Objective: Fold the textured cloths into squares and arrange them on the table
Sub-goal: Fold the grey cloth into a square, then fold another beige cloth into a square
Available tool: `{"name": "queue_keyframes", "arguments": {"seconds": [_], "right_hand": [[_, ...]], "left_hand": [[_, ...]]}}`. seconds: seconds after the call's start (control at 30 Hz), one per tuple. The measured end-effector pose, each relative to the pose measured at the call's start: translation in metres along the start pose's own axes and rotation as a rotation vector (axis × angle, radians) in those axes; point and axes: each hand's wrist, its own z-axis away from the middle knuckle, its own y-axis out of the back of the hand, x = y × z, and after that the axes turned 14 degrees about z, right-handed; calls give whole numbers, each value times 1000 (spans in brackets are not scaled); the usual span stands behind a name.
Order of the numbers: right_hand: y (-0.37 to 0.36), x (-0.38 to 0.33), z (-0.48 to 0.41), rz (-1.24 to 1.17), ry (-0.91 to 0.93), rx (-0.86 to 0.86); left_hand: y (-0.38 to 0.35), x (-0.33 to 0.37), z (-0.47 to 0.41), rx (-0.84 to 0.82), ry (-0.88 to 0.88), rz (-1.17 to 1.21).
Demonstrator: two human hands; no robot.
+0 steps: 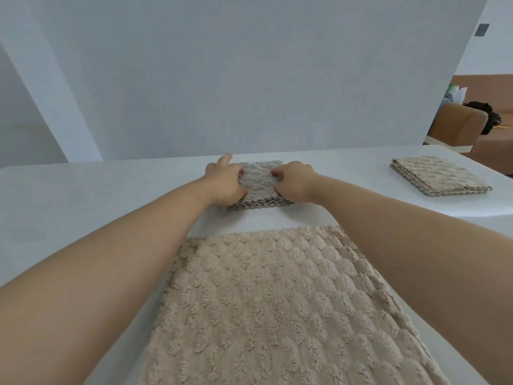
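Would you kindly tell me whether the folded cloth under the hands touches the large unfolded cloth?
Apart: head view shows bare table between the folded cloth and the unfolded cloth.

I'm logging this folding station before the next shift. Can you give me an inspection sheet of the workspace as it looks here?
Surface: white table, smooth top.
Job's things: centre folded cloth at the far middle; right folded cloth lying apart at the far right; unfolded cloth spread flat at the near edge.
Clutter: nothing seen.
Hands: left hand and right hand grip opposite sides of the centre folded cloth.
Cables: nothing seen.
Surroundings: white wall behind the table; brown sofa at the right.
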Motion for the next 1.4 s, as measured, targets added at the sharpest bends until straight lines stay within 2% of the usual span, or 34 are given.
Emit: {"name": "queue_keyframes", "arguments": {"seconds": [0.1, 0.23, 0.33, 0.43, 0.67, 0.83, 0.97, 1.03, 1.2, 1.4], "right_hand": [[5, 3, -9, -77, -3, 110], [0, -3, -21, 39, 43, 116], [-15, -8, -22, 102, 100, 35], [-27, 0, -23, 77, 115, -23], [-26, 16, -21, 126, 128, -64], [-32, 15, -21, 121, 111, -53], [-18, 8, -12, 199, 71, -66], [-2, 3, -4, 187, 53, -48], [31, -1, 47, 115, 136, 68], [41, 14, 124, -66, 134, 128]], "left_hand": [[8, 2, -7, 94, -74, 113], [-5, 13, -15, 67, -157, -24], [-25, 12, -18, -2, -143, -145], [-33, 1, -18, -37, -123, -168], [-31, -12, -18, -46, -88, -118], [-35, -11, -16, -23, -62, -141], [-22, 1, -11, -69, 1, -185], [-8, 13, 0, -26, 18, -153], [26, 48, 57, 64, -122, -122], [37, 49, 148, 103, -99, 35]]}}
